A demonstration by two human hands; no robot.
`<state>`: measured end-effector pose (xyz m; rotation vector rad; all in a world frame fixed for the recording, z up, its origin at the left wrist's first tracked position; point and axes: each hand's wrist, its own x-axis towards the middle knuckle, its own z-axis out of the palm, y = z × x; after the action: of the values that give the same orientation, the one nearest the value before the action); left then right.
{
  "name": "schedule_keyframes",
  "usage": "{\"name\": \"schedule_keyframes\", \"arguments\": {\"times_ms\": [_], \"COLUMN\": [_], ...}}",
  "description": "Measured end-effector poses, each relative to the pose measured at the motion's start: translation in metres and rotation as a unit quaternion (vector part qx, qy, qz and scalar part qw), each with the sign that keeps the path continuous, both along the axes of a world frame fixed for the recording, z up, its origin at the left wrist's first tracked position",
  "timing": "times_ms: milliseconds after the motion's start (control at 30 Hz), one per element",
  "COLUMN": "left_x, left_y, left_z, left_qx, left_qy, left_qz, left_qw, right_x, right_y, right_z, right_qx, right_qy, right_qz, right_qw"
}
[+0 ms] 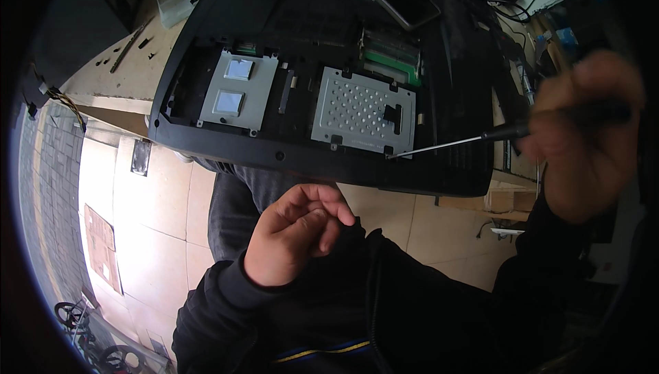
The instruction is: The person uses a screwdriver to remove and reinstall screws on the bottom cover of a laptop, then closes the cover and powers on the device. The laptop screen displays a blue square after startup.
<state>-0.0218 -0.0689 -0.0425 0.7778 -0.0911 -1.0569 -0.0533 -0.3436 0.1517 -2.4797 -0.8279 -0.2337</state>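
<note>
Gripped the screwdriver (504,132) in the closed right hand (583,137); ran its shaft leftward to the near right corner of the perforated plate (351,110). Half-curled the left hand (298,233) nearer that corner; could discern no contents.

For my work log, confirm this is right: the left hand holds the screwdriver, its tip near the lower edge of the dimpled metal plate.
Wrong hand: the head view shows the right hand holding the screwdriver, its tip near the lower edge of the dimpled metal plate.
</note>
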Motion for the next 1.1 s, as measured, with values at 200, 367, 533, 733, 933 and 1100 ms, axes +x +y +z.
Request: {"name": "schedule_keyframes", "arguments": {"times_ms": [200, 367, 533, 733, 933, 1100], "left_x": [0.002, -0.001, -0.004, -0.005, -0.010, -0.012], "left_y": [0.004, 0.003, 0.006, 0.007, 0.005, 0.008], "left_z": [0.006, 0.002, -0.003, 0.001, 0.002, -0.002], "left_qx": [0.028, 0.137, 0.099, 0.089, 0.075, 0.063], "left_qy": [0.028, -0.031, 0.036, 0.037, -0.045, -0.049], "left_qz": [-0.022, -0.020, 0.023, 0.006, 0.031, 0.061], "left_qw": [0.999, 0.990, 0.994, 0.995, 0.996, 0.995], "right_x": [-0.004, 0.000, 0.003, -0.013, -0.011, 0.001], "right_y": [-0.006, -0.011, -0.010, -0.004, -0.010, -0.002], "right_z": [0.006, -0.001, -0.009, -0.007, -0.008, -0.028], "right_qx": [-0.046, -0.009, -0.016, -0.030, -0.004, 0.100], "right_qy": [0.021, 0.012, -0.025, -0.033, -0.016, -0.021], "right_qz": [-0.016, 0.044, 0.054, -0.011, 0.021, 0.058], "right_qw": [0.999, 0.999, 0.998, 0.999, 1.000, 0.993]}}
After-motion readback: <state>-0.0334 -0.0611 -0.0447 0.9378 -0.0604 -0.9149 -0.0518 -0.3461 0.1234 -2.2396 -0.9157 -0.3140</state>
